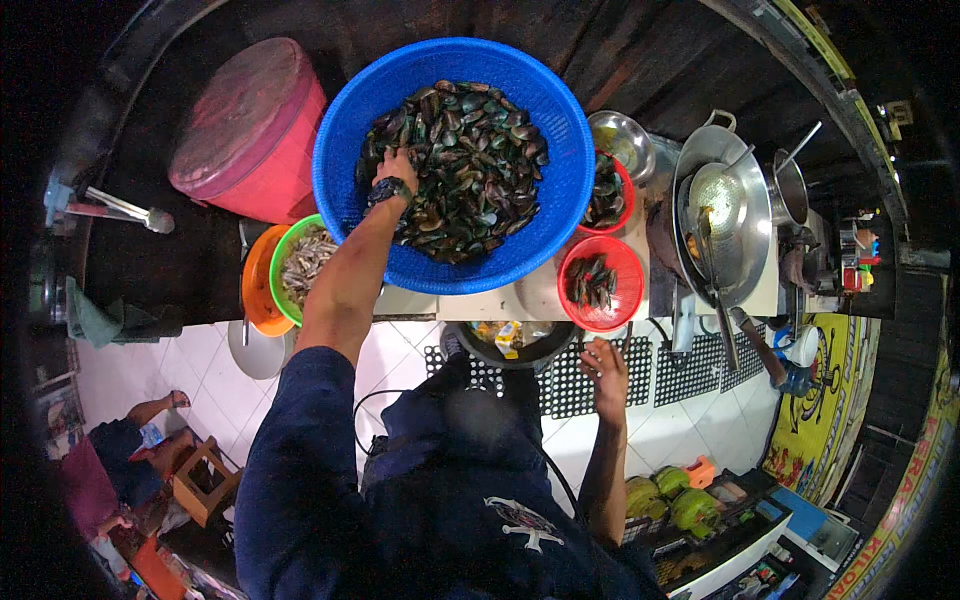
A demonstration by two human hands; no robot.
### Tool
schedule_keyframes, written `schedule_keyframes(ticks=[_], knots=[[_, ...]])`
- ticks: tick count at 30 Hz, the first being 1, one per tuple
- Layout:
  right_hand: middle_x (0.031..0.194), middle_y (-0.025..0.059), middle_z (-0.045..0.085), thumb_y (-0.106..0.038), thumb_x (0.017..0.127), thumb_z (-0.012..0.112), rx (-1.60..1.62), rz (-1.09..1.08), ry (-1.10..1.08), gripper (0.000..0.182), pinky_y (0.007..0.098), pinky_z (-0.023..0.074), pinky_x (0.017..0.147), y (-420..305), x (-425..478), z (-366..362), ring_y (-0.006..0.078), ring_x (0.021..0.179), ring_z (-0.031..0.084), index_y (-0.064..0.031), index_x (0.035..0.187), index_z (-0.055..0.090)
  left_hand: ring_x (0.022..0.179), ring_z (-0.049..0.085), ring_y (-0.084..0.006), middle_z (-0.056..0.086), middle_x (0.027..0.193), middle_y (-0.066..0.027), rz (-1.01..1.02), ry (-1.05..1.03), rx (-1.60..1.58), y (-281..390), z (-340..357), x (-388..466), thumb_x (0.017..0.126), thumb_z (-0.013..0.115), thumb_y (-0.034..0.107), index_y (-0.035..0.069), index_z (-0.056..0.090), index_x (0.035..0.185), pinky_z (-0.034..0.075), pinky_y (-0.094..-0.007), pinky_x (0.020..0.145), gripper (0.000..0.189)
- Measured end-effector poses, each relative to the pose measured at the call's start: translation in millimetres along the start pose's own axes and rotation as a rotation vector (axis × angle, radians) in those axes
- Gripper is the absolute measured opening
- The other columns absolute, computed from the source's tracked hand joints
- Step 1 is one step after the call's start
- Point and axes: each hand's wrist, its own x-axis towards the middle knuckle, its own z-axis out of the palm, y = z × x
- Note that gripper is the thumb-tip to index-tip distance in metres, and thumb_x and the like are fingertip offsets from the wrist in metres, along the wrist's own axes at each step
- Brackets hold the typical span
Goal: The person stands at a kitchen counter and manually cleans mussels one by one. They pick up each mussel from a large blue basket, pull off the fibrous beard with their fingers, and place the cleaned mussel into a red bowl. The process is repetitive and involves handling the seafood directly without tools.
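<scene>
A large blue plastic basket (577, 165) holds a heap of mussels (472, 165). My left hand (397, 171), with a dark watch on the wrist, reaches into the left part of the heap; its fingertips are among the shells, so its grip is unclear. My right hand (604, 364) is raised below a red plastic basket (636, 289), fingers apart and slightly curled, holding nothing visible. Some mussels (590, 283) lie in that red basket. A second red basket (625, 196) with mussels stands behind it, partly under the blue rim. A green basket (279, 262) of pale, slender shellfish is beside my left forearm.
A pink lidded tub (259, 161) stands at the left, near an orange plate (259, 300). At the right are a large metal wok (754, 262) with utensils and a pot (791, 195). A dark bin (540, 358) is below the counter edge. Another person (124, 465) sits at the lower left.
</scene>
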Motion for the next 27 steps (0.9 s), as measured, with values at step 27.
schedule_keyframes(ticks=[27], knots=[[0.101, 0.0072, 0.066, -0.018, 0.097, 0.053, -0.280, -0.041, -0.149, 0.025, 0.0270, 0.0512, 0.075, 0, -37, 8, 0.0135, 0.087, 0.062, -0.0022, 0.116, 0.059, 0.098, 0.061, -0.0433, 0.062, 0.108, -0.0260, 0.212, -0.145, 0.073, -35, -5, 15, 0.082, 0.066, 0.018, 0.005, 0.053, 0.125, 0.053, -0.0480, 0.080, 0.046]])
